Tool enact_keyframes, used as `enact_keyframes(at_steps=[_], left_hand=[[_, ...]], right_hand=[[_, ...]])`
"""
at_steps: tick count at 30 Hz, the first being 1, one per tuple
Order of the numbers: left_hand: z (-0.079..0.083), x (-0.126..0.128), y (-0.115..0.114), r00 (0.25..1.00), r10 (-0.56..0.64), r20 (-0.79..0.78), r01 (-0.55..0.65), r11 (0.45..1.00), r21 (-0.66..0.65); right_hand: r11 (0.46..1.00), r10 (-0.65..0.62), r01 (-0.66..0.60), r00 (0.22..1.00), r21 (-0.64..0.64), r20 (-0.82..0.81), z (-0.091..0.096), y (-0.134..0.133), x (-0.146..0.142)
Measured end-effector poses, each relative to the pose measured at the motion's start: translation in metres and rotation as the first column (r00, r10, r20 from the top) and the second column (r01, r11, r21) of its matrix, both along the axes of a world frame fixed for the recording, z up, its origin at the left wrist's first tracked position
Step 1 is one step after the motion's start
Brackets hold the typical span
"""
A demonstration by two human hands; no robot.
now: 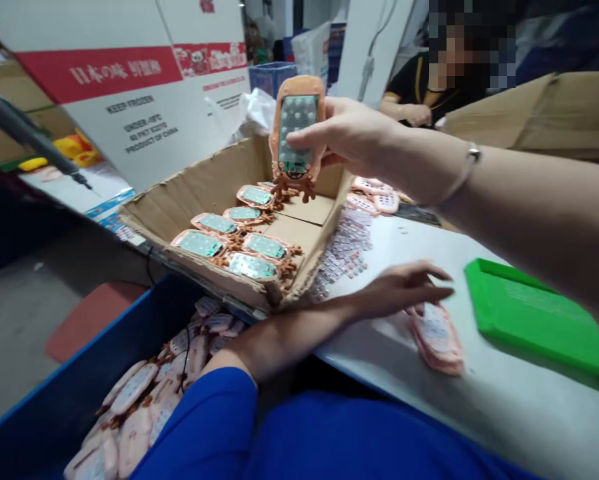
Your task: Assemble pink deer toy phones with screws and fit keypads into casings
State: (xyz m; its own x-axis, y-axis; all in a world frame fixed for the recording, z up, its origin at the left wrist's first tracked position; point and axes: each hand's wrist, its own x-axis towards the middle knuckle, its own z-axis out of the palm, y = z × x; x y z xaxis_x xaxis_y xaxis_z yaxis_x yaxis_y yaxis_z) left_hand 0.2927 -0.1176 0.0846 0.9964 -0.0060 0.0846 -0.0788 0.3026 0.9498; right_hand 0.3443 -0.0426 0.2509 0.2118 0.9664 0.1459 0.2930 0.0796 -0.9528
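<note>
My right hand (349,137) is closed on a peach toy-phone shell with a green circuit board (296,130), held upright over a shallow cardboard box (179,200). Several more of the same shells (239,243) lie face up in rows inside the box. My left hand (404,288) reaches across the white table (504,407), fingers stretched out flat, just above a small stack of pink shell halves (436,337). It holds nothing.
A green plastic tray (534,320) lies at the right. Small keypad pieces (344,250) are spread beside the box. A blue bin (79,393) of pink shells stands below left. A person sits across the table behind brown cartons (544,110). A screwdriver (29,137) hangs at left.
</note>
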Motion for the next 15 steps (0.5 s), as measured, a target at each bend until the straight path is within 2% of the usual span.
enact_keyframes(at_steps=[3, 6, 8, 11, 13, 15], left_hand=[[0.009, -0.001, -0.002, 0.982, 0.158, 0.107, -0.138, 0.975, -0.174], [0.016, -0.002, -0.011, 0.951, 0.274, 0.143, -0.234, 0.941, -0.246], [0.018, -0.003, -0.018, 0.951, 0.295, 0.096, -0.269, 0.938, -0.219], [0.018, -0.004, -0.026, 0.962, 0.270, 0.039, -0.261, 0.954, -0.148], [0.018, -0.006, -0.027, 0.970, 0.239, 0.045, -0.234, 0.968, -0.087], [0.021, -0.007, -0.024, 0.977, 0.183, 0.107, -0.186, 0.982, 0.018]], right_hand=[[0.975, -0.151, 0.159, 0.986, 0.152, -0.066, -0.009, -0.078, 0.022], [0.907, -0.309, 0.334, 0.942, 0.257, -0.132, -0.042, -0.149, 0.033], [0.875, -0.398, 0.422, 0.906, 0.238, -0.146, -0.066, -0.188, 0.033], [0.864, -0.454, 0.478, 0.875, 0.158, -0.165, -0.093, -0.234, 0.027], [0.889, -0.417, 0.444, 0.887, 0.114, -0.199, -0.100, -0.260, 0.022], [0.936, -0.327, 0.348, 0.914, 0.048, -0.241, -0.103, -0.283, 0.020]])
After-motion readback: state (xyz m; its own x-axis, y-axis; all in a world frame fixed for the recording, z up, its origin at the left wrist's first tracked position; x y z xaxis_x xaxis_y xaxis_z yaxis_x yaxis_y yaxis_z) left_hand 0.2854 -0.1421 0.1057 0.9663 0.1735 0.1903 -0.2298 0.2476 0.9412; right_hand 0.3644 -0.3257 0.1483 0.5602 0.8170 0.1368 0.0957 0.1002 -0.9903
